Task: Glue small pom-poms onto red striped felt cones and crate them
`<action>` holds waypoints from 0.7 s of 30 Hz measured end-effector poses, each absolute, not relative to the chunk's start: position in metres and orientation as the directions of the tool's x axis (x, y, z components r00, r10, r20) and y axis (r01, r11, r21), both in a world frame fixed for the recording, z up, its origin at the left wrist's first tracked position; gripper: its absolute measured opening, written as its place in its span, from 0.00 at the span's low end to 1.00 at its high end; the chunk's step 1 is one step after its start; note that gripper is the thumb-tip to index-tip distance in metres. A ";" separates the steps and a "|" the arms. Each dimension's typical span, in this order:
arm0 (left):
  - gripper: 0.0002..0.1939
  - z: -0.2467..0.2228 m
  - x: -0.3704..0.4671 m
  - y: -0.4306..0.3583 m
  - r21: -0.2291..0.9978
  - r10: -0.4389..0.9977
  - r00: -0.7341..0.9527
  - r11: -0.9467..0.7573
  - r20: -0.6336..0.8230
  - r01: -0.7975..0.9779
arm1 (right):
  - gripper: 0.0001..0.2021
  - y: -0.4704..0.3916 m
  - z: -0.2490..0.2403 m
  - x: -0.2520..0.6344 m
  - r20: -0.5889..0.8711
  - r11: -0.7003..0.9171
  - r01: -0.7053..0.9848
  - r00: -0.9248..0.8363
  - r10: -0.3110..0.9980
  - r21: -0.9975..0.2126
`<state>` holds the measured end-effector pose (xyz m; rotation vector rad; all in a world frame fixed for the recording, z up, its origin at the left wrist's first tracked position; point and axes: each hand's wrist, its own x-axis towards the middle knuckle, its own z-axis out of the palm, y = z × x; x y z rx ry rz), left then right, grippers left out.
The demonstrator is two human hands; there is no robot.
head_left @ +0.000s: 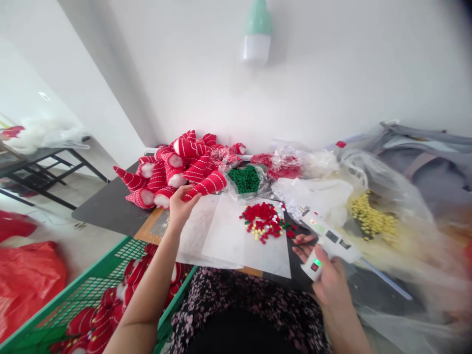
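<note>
My left hand (pixel 181 206) is closed around the wide end of a red stuffed cone (pixel 208 186) with white stitched stripes. The cone points to the right, above the near edge of a heap of similar cones (pixel 158 174) with white stuffing at their ends. In my right hand (pixel 330 275) is a white glue gun (pixel 332 238), its nozzle toward the upper left and a glue stick (pixel 387 280) coming out of its back. A green light glows on its handle. Left of the nozzle, red, yellow, green and white pom-poms (pixel 262 219) lie on white paper (pixel 224 236).
Green pom-poms (pixel 244 179) fill a clear bag behind the paper. A large plastic bag with yellow pom-poms (pixel 372 216) lies at the right. Below the table's left side, a green basket (pixel 73 290) holds more red cones. A bulb-shaped lamp (pixel 257 34) hangs on the wall.
</note>
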<state>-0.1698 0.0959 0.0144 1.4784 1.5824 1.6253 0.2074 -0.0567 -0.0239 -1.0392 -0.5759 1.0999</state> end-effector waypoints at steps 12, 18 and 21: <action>0.27 0.009 -0.098 0.087 0.940 0.978 -0.173 0.051 -0.115 -0.338 | 0.19 -0.064 -0.032 0.186 -0.109 0.004 -0.462 0.218 0.970 -0.887; 0.17 -0.011 -0.069 0.113 0.849 0.929 -0.046 0.313 -0.366 -0.426 | 0.19 -0.075 -0.036 0.195 -0.135 0.002 -0.472 0.256 0.957 -0.881; 0.11 -0.013 -0.056 0.124 0.759 0.889 0.019 0.402 -0.458 -0.512 | 0.19 -0.079 -0.034 0.200 -0.146 -0.008 -0.465 0.262 0.954 -0.885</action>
